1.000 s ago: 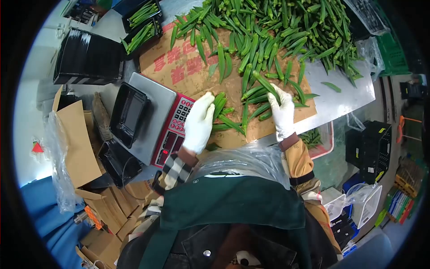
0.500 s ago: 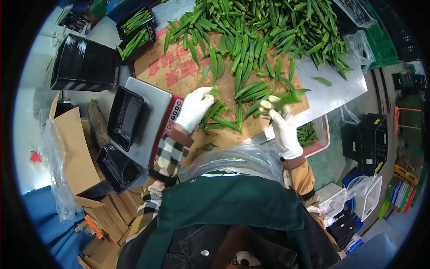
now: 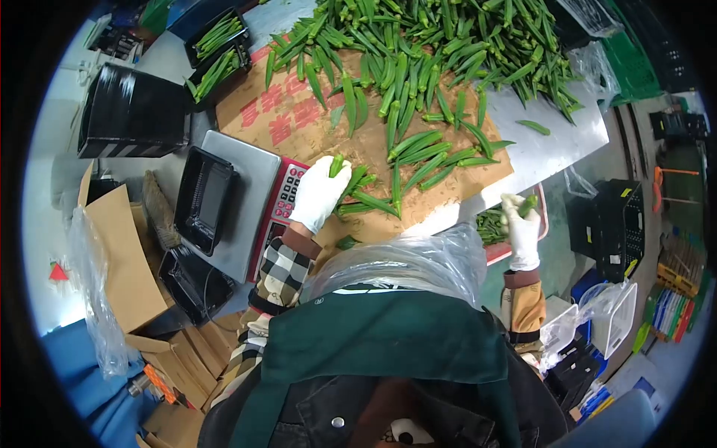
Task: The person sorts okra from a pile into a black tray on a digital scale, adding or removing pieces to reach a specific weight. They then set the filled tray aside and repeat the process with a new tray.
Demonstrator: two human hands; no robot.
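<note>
My left hand, in a white glove, is closed on an okra pod whose tip sticks up between the fingers. It is over the cardboard sheet, beside the scale's red key panel and a few loose pods. Also gloved, my right hand has its fingers round another green pod, past the table's front edge. Beneath it is a white-and-red crate with okra in it. A large okra heap covers the far part of the table.
An empty black tray rests on the scale's metal plate. Two okra-filled black trays stand at the back left, near a black box. Clear plastic bunches at the table's front edge. Black crates are on the right.
My right hand has moved right and toward me, from over the cardboard to over the crate, with a pod in it. My left hand has shifted slightly left and its pod now stands more upright.
</note>
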